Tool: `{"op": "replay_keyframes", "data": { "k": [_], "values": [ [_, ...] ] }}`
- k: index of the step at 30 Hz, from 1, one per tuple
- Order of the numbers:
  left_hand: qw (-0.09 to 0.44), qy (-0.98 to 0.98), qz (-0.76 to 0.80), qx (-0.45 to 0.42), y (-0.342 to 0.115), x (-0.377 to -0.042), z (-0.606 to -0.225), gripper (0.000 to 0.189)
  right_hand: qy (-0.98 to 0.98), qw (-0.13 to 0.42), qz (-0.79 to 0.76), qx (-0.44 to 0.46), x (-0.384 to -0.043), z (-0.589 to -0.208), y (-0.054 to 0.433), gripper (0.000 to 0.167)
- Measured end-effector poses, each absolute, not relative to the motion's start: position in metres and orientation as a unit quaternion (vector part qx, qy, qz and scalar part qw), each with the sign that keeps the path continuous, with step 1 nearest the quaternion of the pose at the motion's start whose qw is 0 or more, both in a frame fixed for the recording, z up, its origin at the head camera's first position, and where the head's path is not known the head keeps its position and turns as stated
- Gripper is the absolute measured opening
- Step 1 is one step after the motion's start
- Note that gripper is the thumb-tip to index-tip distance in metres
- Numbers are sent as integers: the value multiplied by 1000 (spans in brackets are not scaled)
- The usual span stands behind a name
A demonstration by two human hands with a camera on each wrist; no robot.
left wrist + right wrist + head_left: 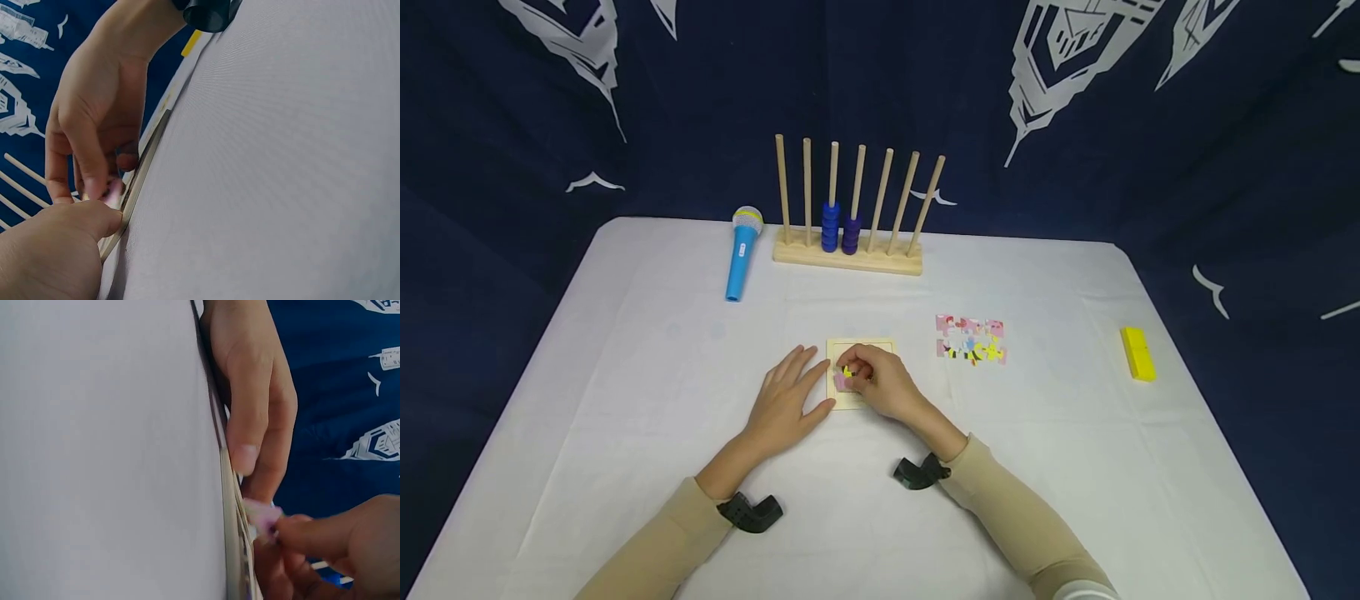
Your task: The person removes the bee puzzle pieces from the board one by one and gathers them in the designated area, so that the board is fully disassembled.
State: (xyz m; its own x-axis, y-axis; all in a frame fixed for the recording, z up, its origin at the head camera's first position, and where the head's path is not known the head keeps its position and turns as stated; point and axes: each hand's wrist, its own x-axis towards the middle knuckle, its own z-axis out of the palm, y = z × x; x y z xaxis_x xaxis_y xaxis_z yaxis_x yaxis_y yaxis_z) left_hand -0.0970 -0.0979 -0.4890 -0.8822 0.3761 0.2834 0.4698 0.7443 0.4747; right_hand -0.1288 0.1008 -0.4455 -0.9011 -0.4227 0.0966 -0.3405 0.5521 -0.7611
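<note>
A small wooden puzzle frame (859, 342) lies flat at the middle of the table. Over its left part my right hand (883, 385) pinches a pink and yellow puzzle piece (841, 382) between thumb and fingers. In the right wrist view the puzzle piece (264, 514) is tilted up off the board, blurred. My left hand (784, 408) lies with fingers spread, thumb and fingertips at the frame's left edge. Its thumb sits on the rim in the left wrist view. Several loose puzzle pieces (972, 339) are laid out in two rows to the right of the frame.
A wooden rack (850, 260) with several upright pegs stands at the back, blue and purple rings on two of them. Left of it lies a blue toy microphone (741, 258). A yellow block (1138, 354) rests near the right edge of the white-covered table (625, 350).
</note>
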Motion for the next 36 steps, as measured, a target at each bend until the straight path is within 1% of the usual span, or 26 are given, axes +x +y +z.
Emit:
{"op": "replay_keyframes", "data": {
  "k": [4, 9, 11, 16, 20, 28, 36],
  "values": [
    [84, -931, -275, -224, -98, -98, -489, 58, 852, 65, -478, -204, -133, -432, 112, 22],
    [85, -931, -278, -219, -97, -97, -490, 59, 841, 74, -515, -147, -138, -416, 144, 27],
    [86, -930, -281, -218, -97, -97, -490, 58, 847, 73, -515, -113, -138, -415, 161, 27],
    [80, -931, -286, -212, -98, -96, -487, 58, 867, 71, -492, -36, -137, -421, 205, 22],
    [73, -933, -284, -207, -99, -96, -486, 58, 877, 72, -474, -13, -136, -427, 226, 20],
    [58, -935, -283, -207, -98, -97, -488, 58, 892, 86, -444, -5, -139, -437, 231, 17],
    [51, -934, -283, -211, -97, -97, -488, 58, 923, 67, -380, 9, -136, -438, 228, 15]
  ]
}}
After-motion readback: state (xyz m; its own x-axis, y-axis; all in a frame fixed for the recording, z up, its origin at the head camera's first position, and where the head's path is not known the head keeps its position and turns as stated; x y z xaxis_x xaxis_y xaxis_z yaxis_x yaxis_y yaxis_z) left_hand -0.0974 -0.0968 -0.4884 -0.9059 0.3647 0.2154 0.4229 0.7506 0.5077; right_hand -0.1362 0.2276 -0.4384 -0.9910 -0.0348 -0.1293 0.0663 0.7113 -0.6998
